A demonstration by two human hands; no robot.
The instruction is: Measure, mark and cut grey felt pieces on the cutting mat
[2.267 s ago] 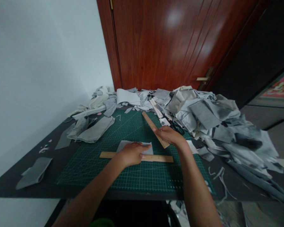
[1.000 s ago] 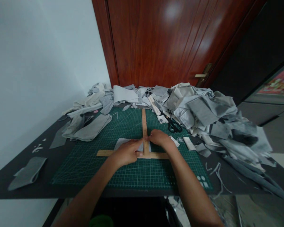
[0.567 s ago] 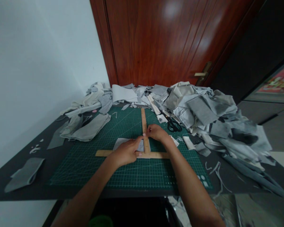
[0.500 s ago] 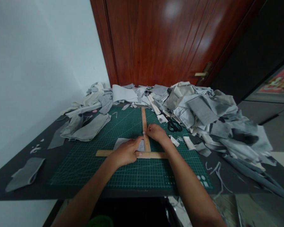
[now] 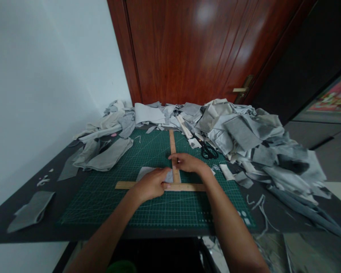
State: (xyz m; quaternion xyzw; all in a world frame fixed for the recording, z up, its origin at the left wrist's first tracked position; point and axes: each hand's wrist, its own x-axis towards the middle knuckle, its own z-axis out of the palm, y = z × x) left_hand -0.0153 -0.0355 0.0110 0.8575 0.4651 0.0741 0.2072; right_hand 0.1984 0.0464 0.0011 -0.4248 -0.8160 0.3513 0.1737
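Observation:
Two wooden rulers form a T on the green cutting mat. One is the crosswise ruler (image 5: 189, 187); the other, an upright ruler (image 5: 172, 142), runs away from me. Under them lies a small piece of light grey fabric (image 5: 144, 172), partly covered. My left hand (image 5: 152, 182) presses down over fabric and rulers, its thumb on the crosswise ruler and its fingertips by the upright one. Over the upright ruler, my right hand (image 5: 187, 163) has its fingers curled together in a pinch. Whatever it may hold is too small and dark to make out.
The green cutting mat (image 5: 102, 197) covers much of the dark table. Black scissors (image 5: 208, 151) lie right of the rulers. A large fabric heap (image 5: 244, 132) fills the right back, and more scraps (image 5: 109, 153) lie left. A wooden door (image 5: 182, 49) stands behind.
My right hand has shifted slightly left, its fingers now reaching across the upright ruler. My left hand and both rulers stay nearly in place.

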